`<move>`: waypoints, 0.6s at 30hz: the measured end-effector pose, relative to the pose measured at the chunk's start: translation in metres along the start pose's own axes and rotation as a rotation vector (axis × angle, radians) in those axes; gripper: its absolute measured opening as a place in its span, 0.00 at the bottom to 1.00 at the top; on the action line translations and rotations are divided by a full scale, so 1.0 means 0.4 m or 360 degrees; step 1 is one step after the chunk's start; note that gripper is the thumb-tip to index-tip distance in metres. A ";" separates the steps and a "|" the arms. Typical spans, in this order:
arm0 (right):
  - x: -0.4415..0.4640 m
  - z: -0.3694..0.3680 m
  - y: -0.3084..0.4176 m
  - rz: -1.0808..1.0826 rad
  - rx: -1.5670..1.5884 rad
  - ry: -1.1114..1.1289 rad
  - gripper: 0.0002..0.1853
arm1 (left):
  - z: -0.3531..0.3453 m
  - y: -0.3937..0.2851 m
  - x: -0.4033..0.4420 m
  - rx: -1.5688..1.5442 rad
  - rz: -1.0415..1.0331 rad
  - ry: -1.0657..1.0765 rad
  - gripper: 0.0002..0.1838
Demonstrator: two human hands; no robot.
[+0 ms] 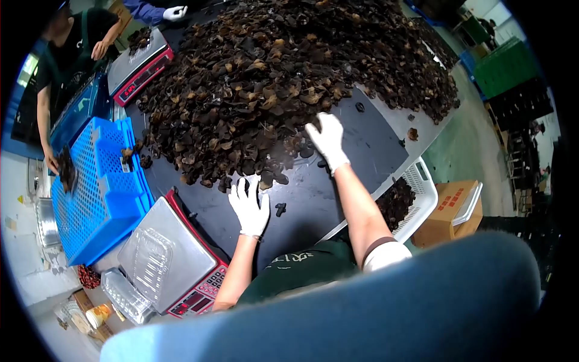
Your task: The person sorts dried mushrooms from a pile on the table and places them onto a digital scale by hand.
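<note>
A wide heap of dark brown, curled pieces [241,90], which look like wood ear mushrooms, covers much of the black table [368,139]. My left hand [248,208], in a white glove, is at the heap's near edge with its fingers spread. Just right of it lies a small dark piece [280,209] on the tabletop. Farther forward, my right hand [327,140], also gloved in white, is at the heap's right front edge, thumb apart from the fingers. Neither hand visibly holds anything.
At left stand a red-edged scale [175,253] bearing a clear plastic tray [151,259], and a blue crate [99,175]. A second scale [140,66] is farther back, beside a co-worker [72,48]. A white basket [422,193] of pieces and a cardboard box [449,211] are at right.
</note>
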State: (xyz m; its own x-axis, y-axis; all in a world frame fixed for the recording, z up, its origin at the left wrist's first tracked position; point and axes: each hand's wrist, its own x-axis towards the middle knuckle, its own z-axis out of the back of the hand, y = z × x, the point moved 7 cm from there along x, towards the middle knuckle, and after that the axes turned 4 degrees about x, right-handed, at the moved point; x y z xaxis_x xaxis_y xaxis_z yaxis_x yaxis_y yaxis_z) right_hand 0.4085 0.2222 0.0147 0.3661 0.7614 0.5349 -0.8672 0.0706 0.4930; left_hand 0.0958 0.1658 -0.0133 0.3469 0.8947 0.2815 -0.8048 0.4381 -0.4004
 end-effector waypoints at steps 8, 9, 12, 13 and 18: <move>-0.240 -0.084 0.370 0.0370 0.0439 0.0984 0.30 | 0.056 0.035 0.020 -0.0235 0.0132 -0.0128 0.24; -0.278 -0.066 0.403 0.0493 0.0452 0.1014 0.32 | 0.070 0.017 0.007 -0.0104 0.0022 -0.0085 0.24; -0.326 0.020 0.401 0.0753 0.0286 0.0964 0.36 | 0.106 -0.008 -0.070 0.0012 -0.0020 0.0089 0.18; -0.320 0.050 0.375 0.0703 0.0206 0.0877 0.33 | 0.122 -0.016 -0.101 0.0072 0.0036 0.0150 0.18; -0.338 0.145 0.224 0.0293 -0.0167 0.0681 0.30 | 0.137 -0.035 -0.239 -0.0167 -0.0023 0.0351 0.16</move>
State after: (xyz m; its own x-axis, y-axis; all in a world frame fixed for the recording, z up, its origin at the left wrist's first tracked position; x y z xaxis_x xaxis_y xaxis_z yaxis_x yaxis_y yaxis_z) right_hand 0.3008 0.0882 0.0261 0.0501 0.9629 0.2653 -0.9421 -0.0426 0.3326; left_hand 0.0476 0.0693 0.0132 0.4640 0.8807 0.0955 -0.7485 0.4474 -0.4895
